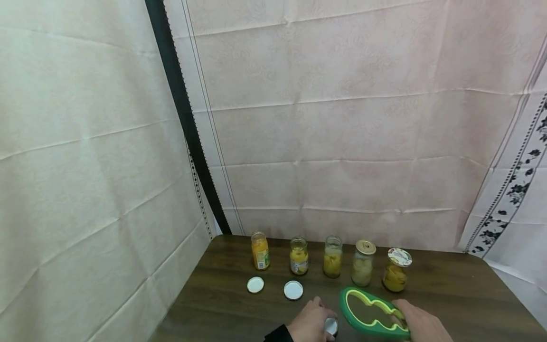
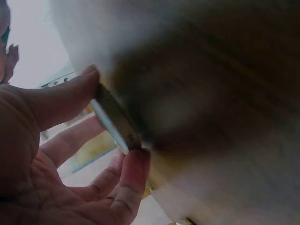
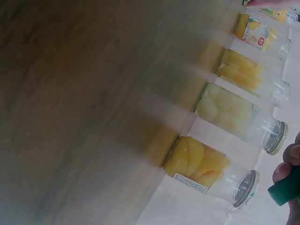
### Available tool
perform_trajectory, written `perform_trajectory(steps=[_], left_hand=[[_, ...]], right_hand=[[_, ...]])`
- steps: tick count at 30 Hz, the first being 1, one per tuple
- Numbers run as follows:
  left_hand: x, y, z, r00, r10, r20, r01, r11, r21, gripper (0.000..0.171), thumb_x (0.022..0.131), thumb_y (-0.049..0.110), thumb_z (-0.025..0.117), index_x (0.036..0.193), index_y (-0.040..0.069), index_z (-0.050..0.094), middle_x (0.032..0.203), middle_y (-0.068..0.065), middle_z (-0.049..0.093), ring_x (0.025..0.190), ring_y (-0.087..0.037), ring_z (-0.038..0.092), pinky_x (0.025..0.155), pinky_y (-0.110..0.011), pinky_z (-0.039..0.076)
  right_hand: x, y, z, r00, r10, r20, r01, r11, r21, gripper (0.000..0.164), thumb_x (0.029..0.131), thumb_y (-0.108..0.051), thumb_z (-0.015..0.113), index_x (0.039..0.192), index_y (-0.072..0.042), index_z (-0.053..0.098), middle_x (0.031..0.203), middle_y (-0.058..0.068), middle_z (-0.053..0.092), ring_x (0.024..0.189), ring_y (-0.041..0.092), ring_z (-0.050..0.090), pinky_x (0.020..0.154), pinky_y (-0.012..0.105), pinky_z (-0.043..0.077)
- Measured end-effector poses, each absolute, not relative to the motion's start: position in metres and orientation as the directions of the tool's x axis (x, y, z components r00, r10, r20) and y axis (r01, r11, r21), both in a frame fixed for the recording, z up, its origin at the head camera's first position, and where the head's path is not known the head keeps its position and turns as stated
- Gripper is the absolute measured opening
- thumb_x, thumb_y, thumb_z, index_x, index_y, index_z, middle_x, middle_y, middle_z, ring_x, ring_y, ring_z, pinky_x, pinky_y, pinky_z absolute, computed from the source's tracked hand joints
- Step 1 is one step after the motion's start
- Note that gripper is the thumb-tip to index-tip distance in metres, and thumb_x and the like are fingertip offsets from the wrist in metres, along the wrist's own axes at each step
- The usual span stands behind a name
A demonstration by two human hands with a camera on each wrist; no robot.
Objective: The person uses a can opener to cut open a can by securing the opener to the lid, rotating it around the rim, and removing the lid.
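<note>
My left hand (image 1: 311,323) pinches a round jar lid (image 1: 331,326) by its rim, low over the table's near side. In the left wrist view, the lid (image 2: 115,119) is tilted on edge between thumb and fingertips, its white inner side partly showing. To the right, my right hand (image 1: 423,324) grips one end of a green jar opener (image 1: 348,311) with a lime-coloured scalloped inner edge. Only the opener's green end (image 3: 285,188) shows in the right wrist view. Behind the hands stand a lidded jar of pale fruit (image 1: 362,270) and a lidded jar of yellow fruit (image 1: 395,278).
Three lidless jars of yellow fruit stand in the row's left part: a left one (image 1: 260,251), a middle one (image 1: 298,256) and a right one (image 1: 332,259). Two white lids lie before them, one at left (image 1: 255,284), one at right (image 1: 293,290). Cloth (image 1: 342,142) hangs behind the wooden table.
</note>
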State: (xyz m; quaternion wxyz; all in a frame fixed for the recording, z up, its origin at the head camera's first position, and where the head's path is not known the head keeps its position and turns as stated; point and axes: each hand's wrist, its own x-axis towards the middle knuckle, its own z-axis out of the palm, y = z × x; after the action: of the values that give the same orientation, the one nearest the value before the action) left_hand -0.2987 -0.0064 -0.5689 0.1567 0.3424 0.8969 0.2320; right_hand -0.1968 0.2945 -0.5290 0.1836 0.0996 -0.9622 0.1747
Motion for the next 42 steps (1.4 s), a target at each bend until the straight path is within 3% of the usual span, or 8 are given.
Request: perform_trajectory(steps=[5,9,15,22,33,42], left_hand=[[-0.300,-0.004,-0.575,-0.724,0.675,-0.142,0.536,0.680,0.500,0.046,0.092,0.033,0.085,0.134,0.043,0.072,0.112,0.009,0.057,0.089,-0.009,0.044,0.072,-0.026,0.038],[-0.290,-0.001,-0.553,-0.761,0.627,-0.165,0.492,0.725,0.481,0.044,0.090,0.029,0.088,0.131,0.040,0.075,0.104,0.006,0.057,0.085,-0.012,0.043,0.071,-0.028,0.036],[-0.285,0.001,-0.542,-0.754,0.636,-0.167,0.524,0.735,0.430,0.043,0.090,0.026,0.088,0.131,0.036,0.076,0.101,0.007,0.056,0.082,-0.010,0.042,0.069,-0.027,0.036],[-0.340,0.004,-0.629,-0.674,0.732,-0.098,0.646,0.648,0.403,0.046,0.089,0.040,0.088,0.131,0.047,0.071,0.104,0.015,0.059,0.082,-0.006,0.043,0.067,-0.021,0.037],[-0.293,0.008,-0.545,-0.750,0.655,-0.090,0.580,0.717,0.386,0.042,0.084,0.025,0.093,0.124,0.032,0.080,0.104,0.008,0.065,0.079,-0.005,0.045,0.068,-0.018,0.040],[-0.289,0.015,-0.541,-0.794,0.603,-0.073,0.551,0.765,0.333,0.041,0.083,0.028,0.095,0.121,0.034,0.081,0.100,0.008,0.061,0.077,-0.006,0.044,0.066,-0.018,0.039]], right_hand=[[-0.195,0.295,-0.530,-0.929,-0.112,0.352,-0.226,0.926,-0.303,0.022,0.096,-0.023,0.081,0.113,-0.020,0.066,0.080,-0.023,0.053,0.069,-0.011,0.044,0.060,0.021,0.046],[-0.195,0.297,-0.526,-0.968,-0.072,0.239,-0.149,0.934,-0.324,0.022,0.099,-0.028,0.077,0.116,-0.021,0.066,0.082,-0.020,0.055,0.069,-0.009,0.045,0.062,0.021,0.046],[-0.196,0.298,-0.521,-0.991,-0.039,0.129,-0.082,0.932,-0.352,0.021,0.102,-0.031,0.073,0.118,-0.021,0.066,0.083,-0.017,0.057,0.069,-0.006,0.046,0.063,0.021,0.045],[-0.200,0.302,-0.525,-0.996,-0.017,0.086,-0.047,0.932,-0.359,0.023,0.103,-0.031,0.072,0.122,-0.020,0.065,0.089,-0.017,0.061,0.072,-0.008,0.049,0.065,0.022,0.048],[-0.201,0.300,-0.524,-0.999,0.001,0.043,-0.014,0.936,-0.352,0.025,0.103,-0.031,0.071,0.123,-0.018,0.065,0.092,-0.016,0.063,0.074,-0.005,0.050,0.066,0.023,0.048],[-0.201,0.299,-0.524,-0.998,-0.007,0.064,-0.028,0.938,-0.346,0.028,0.102,-0.030,0.073,0.125,-0.016,0.065,0.093,-0.015,0.065,0.075,-0.006,0.053,0.066,0.024,0.050]])
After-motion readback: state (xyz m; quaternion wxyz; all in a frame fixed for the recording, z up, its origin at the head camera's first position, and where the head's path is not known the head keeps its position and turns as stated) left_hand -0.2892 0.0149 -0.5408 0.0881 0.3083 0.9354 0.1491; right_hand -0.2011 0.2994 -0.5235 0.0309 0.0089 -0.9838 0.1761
